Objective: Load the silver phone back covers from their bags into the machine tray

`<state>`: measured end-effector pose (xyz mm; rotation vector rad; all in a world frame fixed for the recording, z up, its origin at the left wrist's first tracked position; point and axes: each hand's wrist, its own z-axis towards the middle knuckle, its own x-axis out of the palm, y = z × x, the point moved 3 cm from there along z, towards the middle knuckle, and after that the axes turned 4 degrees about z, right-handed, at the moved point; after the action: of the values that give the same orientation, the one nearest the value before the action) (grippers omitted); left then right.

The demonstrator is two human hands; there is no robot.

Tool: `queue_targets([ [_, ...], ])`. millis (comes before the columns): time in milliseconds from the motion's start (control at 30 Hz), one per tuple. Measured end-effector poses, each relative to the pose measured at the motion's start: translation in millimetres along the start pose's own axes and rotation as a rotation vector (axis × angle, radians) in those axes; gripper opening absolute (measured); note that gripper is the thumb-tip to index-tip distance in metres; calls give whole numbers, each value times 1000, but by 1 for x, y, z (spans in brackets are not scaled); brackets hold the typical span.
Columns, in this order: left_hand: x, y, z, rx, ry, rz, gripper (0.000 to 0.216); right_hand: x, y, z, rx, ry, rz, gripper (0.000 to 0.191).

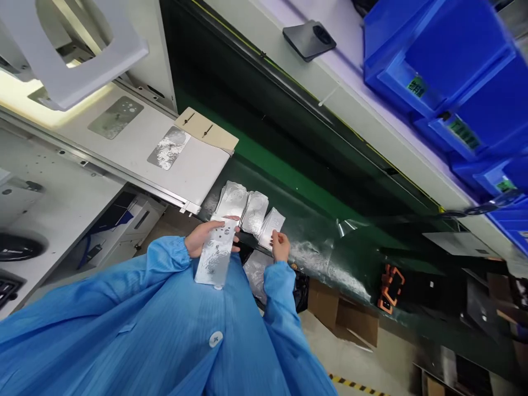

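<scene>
My left hand (200, 239) is closed around a shiny, silvery phone-back-shaped sheet (214, 261). It has rounded camera holes near the top and hangs in front of my blue coat. My right hand (281, 247) pinches the lower right edge of a small pile of whitish-silver sheets (271, 226) on the dark green belt. Whether one sheet or several are between those fingertips I cannot tell. Just left of that pile lies a second stack of silvery sheets (254, 212). A third, larger stack (231, 199) lies further left, partly behind the held sheet.
At left, a white machine platform (193, 170) carries two loose silvery sheets (169, 147). The green belt (305, 220) runs off to the right, where an orange frame (390, 289) lies. Blue bins (437, 66) stand on the shelf above. Below the belt is a cardboard box (342, 313).
</scene>
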<state>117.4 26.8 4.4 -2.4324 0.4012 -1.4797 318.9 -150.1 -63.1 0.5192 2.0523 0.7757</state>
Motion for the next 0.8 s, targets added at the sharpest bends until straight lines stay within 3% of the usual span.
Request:
queue_targets([
  [67,2,1,-6,-26,10,-13,61,-17,-19,31,94,-208,-106,32],
  [167,9,11,-11,-72,16,13,62,-18,-39,55,153,-211,-128,26],
  [333,16,28,-11,-144,14,53,55,-17,-54,63,182,-199,-122,29],
  [500,9,19,-6,-106,-73,73,53,-31,-61,59,162,-236,-63,29],
  [700,1,4,11,-64,-193,142,47,-44,-35,35,42,-160,143,44],
  [800,5,-6,20,15,-246,181,42,-25,2,-1,-55,-69,281,49],
])
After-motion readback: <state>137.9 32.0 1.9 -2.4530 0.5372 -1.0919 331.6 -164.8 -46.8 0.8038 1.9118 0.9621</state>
